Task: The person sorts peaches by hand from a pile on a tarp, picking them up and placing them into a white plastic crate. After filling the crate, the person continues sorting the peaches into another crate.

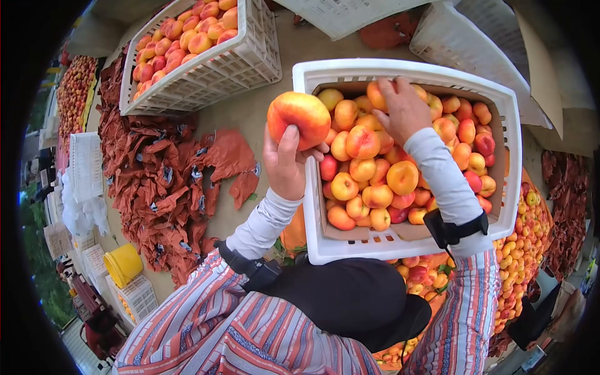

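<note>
My left hand (286,164) holds up a large orange-red peach (300,117), its thumb pressed against the fruit's hollow. This peach is beside the left rim of a white plastic crate (315,247). Cardboard lines the crate, and yellow, orange and red peaches (377,196) fill it. Over the crate's far side, my right hand (406,111) reaches in with its fingers curled on an orange peach (375,96). Part of that peach is hidden by the fingers.
A second white crate (259,62) full of peaches stands at upper left. Crumpled red-brown paper bags (150,187) lie on the floor. Loose peaches (515,250) are heaped at right and below the crate. A yellow bucket (123,265) stands at lower left.
</note>
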Available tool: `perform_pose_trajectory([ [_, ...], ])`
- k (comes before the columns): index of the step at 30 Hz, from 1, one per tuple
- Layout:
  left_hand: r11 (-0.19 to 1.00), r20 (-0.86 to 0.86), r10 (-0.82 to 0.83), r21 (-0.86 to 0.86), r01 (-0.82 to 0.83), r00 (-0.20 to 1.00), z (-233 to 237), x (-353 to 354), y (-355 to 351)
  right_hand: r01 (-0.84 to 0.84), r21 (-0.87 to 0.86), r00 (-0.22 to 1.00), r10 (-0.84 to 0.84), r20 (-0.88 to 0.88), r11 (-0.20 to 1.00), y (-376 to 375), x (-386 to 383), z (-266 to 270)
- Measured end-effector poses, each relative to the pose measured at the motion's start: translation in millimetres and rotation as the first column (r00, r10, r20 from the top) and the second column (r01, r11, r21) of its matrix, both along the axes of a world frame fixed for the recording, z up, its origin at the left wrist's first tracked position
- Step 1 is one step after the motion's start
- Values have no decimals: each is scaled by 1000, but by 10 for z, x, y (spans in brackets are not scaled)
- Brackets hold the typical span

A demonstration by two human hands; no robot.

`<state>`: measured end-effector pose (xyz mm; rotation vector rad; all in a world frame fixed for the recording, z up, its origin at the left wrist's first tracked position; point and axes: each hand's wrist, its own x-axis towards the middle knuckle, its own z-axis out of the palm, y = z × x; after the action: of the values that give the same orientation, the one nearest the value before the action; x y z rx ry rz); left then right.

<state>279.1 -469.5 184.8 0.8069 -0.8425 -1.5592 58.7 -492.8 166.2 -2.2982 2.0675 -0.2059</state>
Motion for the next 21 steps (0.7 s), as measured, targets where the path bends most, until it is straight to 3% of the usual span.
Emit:
perform_pose_trajectory([
  [2, 1000, 27, -12, 3, 12, 1000, 34, -9, 12, -72, -41, 997, 71, -25, 997, 34, 99, -212],
  [6, 1000, -7, -24, -8, 24, 1000, 0, -1, 0, 66, -131, 984, -43, 174, 989, 160, 22, -25],
  [7, 1000, -11, -23, -16, 23, 1000, -5, -6, 0, 86, 105, 982, -102, 157, 991, 216, 83, 117],
  [10, 999, -12, -37, -33, 36, 999, -7, -11, 7, 12, 380, 990, -66, 128, 925, 426, 353, 110],
  [14, 998, -36, -38, -44, 36, 999, -66, -9, 3, 13, 300, 991, -54, 126, 954, 470, 400, -22],
  [18, 998, -57, -49, -46, 46, 997, -52, 7, 5, 46, 140, 999, -49, 19, 989, 442, 395, -57],
  [19, 998, -68, -53, -38, 51, 996, -49, 17, 0, 40, 266, 996, -60, 69, 963, 403, 394, -1],
  [21, 998, -80, -64, -32, 61, 995, -47, 27, -9, -63, 175, 975, 24, 219, 983, 419, 402, 18],
])
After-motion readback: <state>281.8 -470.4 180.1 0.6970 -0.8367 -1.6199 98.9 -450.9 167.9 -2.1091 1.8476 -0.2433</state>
